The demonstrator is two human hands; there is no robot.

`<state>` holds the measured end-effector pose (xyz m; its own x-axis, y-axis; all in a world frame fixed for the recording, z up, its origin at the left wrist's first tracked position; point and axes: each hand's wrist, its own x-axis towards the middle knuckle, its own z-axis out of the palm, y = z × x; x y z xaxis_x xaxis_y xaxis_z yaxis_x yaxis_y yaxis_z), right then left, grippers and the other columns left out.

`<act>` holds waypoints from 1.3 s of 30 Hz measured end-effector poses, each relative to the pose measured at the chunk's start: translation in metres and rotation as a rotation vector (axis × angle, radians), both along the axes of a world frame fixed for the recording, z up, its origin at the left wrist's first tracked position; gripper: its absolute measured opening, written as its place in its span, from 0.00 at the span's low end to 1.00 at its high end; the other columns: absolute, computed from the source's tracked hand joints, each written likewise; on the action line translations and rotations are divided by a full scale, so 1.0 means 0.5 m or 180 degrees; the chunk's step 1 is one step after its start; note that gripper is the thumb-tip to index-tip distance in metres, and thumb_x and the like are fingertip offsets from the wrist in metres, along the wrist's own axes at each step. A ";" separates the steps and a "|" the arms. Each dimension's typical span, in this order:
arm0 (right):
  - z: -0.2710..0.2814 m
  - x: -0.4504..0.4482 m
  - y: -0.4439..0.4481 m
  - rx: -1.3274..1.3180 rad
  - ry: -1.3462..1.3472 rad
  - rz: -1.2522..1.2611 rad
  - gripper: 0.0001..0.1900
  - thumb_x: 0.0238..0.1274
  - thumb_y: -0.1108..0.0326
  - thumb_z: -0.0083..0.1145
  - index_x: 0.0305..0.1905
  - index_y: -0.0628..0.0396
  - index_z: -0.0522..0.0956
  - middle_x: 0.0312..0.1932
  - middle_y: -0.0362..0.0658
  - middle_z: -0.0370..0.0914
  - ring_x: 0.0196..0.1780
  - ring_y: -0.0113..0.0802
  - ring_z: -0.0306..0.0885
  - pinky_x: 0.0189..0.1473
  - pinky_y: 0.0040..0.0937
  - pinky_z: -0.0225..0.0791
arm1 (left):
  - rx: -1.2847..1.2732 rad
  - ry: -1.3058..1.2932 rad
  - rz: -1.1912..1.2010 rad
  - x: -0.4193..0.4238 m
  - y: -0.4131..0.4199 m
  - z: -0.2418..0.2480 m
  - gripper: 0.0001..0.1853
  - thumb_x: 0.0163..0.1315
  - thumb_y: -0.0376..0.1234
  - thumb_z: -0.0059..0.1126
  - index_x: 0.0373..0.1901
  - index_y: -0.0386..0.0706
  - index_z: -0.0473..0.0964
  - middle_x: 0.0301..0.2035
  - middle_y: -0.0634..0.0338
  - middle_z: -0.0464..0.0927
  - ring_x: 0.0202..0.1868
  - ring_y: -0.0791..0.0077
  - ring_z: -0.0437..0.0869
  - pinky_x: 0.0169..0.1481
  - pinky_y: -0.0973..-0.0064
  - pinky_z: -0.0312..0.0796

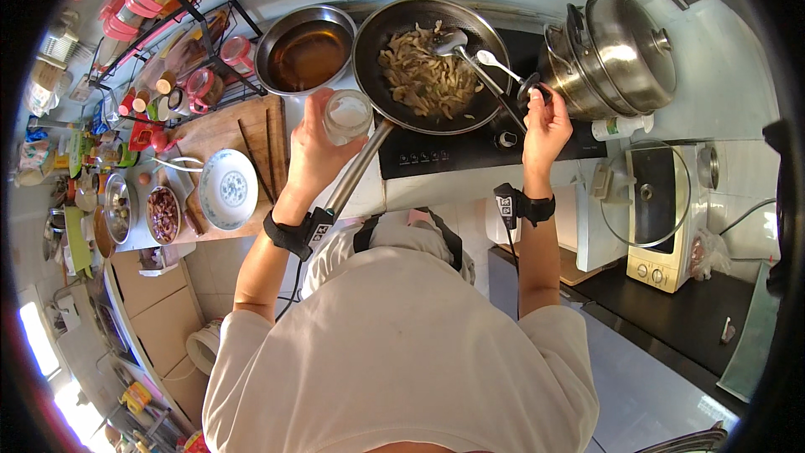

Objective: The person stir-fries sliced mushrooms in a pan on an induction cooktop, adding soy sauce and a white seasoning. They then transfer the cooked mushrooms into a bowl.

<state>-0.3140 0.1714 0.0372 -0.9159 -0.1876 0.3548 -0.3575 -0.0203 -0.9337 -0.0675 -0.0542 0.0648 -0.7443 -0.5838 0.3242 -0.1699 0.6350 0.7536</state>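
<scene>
A clear glass jar [348, 114] with whitish contents is held in my left hand [321, 148], just left of the frying pan's near rim. My right hand [546, 129] holds a dark round lid [532, 85], from which a small white spoon [495, 61] extends over the pan's right side. The frying pan [434, 123] stands on the black cooktop [421, 160] and contains mushroom-like strips [424, 75]. A metal spatula [451, 44] rests in the pan, its dark handle crossing the right rim towards my right hand.
A metal bowl of brown liquid [305, 50] is left of the pan. Stacked steamer pots [629, 53] stand right. A wooden cutting board [207, 119] bears chopsticks, a cleaver and a patterned white bowl [229, 189]. The pan's long handle [358, 170] extends towards me beside my left forearm.
</scene>
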 end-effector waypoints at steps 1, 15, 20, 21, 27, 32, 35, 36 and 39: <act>-0.002 -0.001 0.001 -0.0200 -0.0050 0.0090 0.09 0.64 0.72 0.60 0.47 0.62 0.79 0.25 0.32 0.71 0.24 0.13 0.60 0.22 0.14 0.52 | -0.0010 0.0023 -0.0018 -0.001 -0.001 0.000 0.40 0.40 0.30 0.75 0.55 0.38 0.61 0.47 0.45 0.76 0.48 0.48 0.81 0.51 0.64 0.74; 0.059 0.067 -0.041 -0.0640 -0.0530 0.0741 0.11 0.65 0.72 0.58 0.50 0.64 0.76 0.24 0.31 0.70 0.23 0.13 0.59 0.22 0.14 0.51 | 0.0054 -0.0017 0.0013 -0.002 -0.009 0.000 0.39 0.40 0.31 0.75 0.55 0.40 0.62 0.44 0.45 0.78 0.44 0.46 0.82 0.47 0.62 0.75; 0.111 0.161 -0.115 0.0156 -0.0535 0.1764 0.12 0.64 0.69 0.61 0.49 0.63 0.77 0.22 0.30 0.69 0.22 0.13 0.60 0.23 0.15 0.53 | 0.0205 0.0036 -0.0007 -0.005 -0.024 -0.003 0.40 0.40 0.30 0.74 0.56 0.40 0.62 0.45 0.44 0.78 0.48 0.46 0.81 0.51 0.61 0.74; 0.121 0.174 -0.137 0.0548 -0.0329 0.1940 0.11 0.64 0.69 0.61 0.48 0.62 0.78 0.21 0.29 0.68 0.22 0.13 0.59 0.23 0.15 0.53 | 0.0289 -0.0052 0.0024 -0.001 -0.029 -0.002 0.41 0.39 0.30 0.75 0.58 0.40 0.62 0.47 0.46 0.78 0.51 0.48 0.81 0.54 0.63 0.74; 0.110 0.234 -0.257 0.1637 0.0569 0.2870 0.24 0.55 0.72 0.67 0.58 0.58 0.75 0.24 0.32 0.70 0.25 0.15 0.62 0.27 0.17 0.59 | 0.0277 0.0041 0.0101 0.058 -0.072 -0.013 0.38 0.40 0.29 0.72 0.55 0.40 0.63 0.47 0.46 0.77 0.52 0.48 0.79 0.55 0.62 0.73; 0.049 0.124 -0.205 0.1392 0.0243 0.2724 0.40 0.53 0.64 0.70 0.70 0.55 0.62 0.44 0.45 0.80 0.37 0.26 0.79 0.39 0.24 0.73 | 0.0773 0.0048 0.0668 0.149 -0.153 -0.097 0.39 0.40 0.27 0.72 0.58 0.39 0.63 0.48 0.47 0.77 0.51 0.55 0.80 0.56 0.65 0.72; 0.011 -0.020 -0.091 0.3129 0.1126 0.0769 0.33 0.58 0.49 0.64 0.63 0.59 0.70 0.47 0.53 0.79 0.48 0.46 0.79 0.50 0.41 0.72 | 0.0771 0.0677 0.1117 0.200 -0.264 -0.189 0.42 0.41 0.29 0.76 0.60 0.40 0.62 0.55 0.47 0.73 0.56 0.59 0.76 0.60 0.67 0.70; -0.007 -0.050 -0.042 0.4210 0.1471 0.0188 0.34 0.57 0.44 0.62 0.61 0.60 0.72 0.51 0.55 0.77 0.52 0.53 0.76 0.54 0.47 0.69 | 0.0979 0.0747 0.1316 0.216 -0.307 -0.221 0.43 0.42 0.29 0.76 0.61 0.40 0.61 0.57 0.49 0.71 0.59 0.62 0.73 0.62 0.68 0.68; -0.080 -0.075 0.059 0.5140 0.0891 0.0404 0.30 0.60 0.49 0.59 0.64 0.52 0.69 0.53 0.56 0.74 0.51 0.57 0.76 0.49 0.52 0.70 | 0.1396 0.1012 0.1779 0.235 -0.433 -0.302 0.46 0.43 0.27 0.76 0.64 0.40 0.58 0.62 0.54 0.66 0.62 0.66 0.67 0.66 0.70 0.63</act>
<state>-0.3515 0.2010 -0.0028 -0.8117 -0.5696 -0.1291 -0.5807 0.8108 0.0735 0.0498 -0.2709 -0.0861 -0.2117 -0.9692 0.1256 -0.1105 0.1514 0.9823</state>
